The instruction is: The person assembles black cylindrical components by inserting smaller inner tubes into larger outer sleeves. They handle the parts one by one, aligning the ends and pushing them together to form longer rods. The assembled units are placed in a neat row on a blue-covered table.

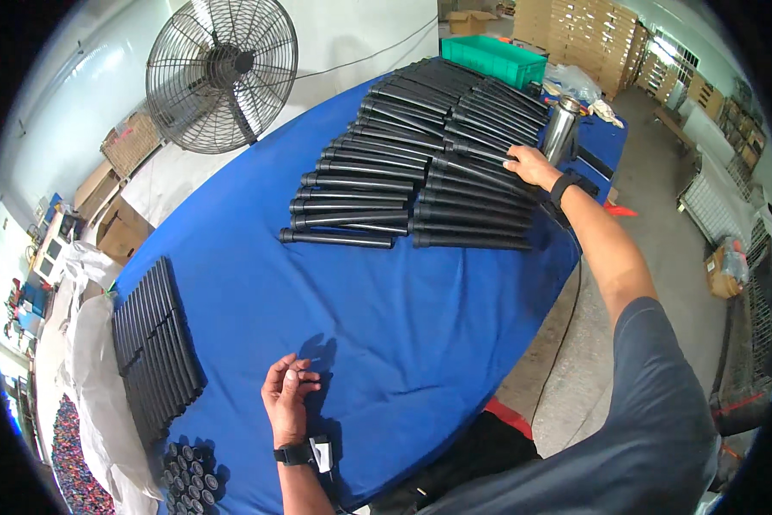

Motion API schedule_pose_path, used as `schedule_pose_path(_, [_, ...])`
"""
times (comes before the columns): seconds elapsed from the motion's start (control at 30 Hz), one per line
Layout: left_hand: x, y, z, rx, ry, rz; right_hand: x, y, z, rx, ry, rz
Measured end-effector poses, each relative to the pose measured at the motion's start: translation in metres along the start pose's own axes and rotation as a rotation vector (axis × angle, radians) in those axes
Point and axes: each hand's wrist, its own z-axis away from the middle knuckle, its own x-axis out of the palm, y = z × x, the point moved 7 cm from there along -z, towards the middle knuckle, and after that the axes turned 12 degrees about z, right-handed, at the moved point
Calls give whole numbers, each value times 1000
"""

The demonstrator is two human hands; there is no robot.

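Note:
At the right side of the table, my right hand [534, 168] is closed around the near end of a black tube [479, 153], among rows of similar capped black tubes [364, 183]. A shiny steel flask [561, 130] stands just beyond that hand. My left hand [290, 393] is over the near part of the blue cloth [360, 318], fingers loosely bent and apart, with nothing visible in them. Both wrists wear dark bands. Beside the left wrist is a small white object [322, 453].
Thinner black rods [156, 339] lie stacked at the left edge, with round black caps [188, 481] nearer me. A green bin [493, 60] sits at the far end. A large fan [223, 73] stands behind the table. White sheeting [98, 369] hangs at the left.

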Motion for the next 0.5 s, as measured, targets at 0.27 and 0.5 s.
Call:
schedule_pose_path(0.27, [-2, -4, -3, 21, 20, 3, 18, -3, -22, -52, 15, 9])
schedule_pose_path(0.5, [-5, -6, -1, 23, 54, -23, 22, -9, -19, -79, -15, -65])
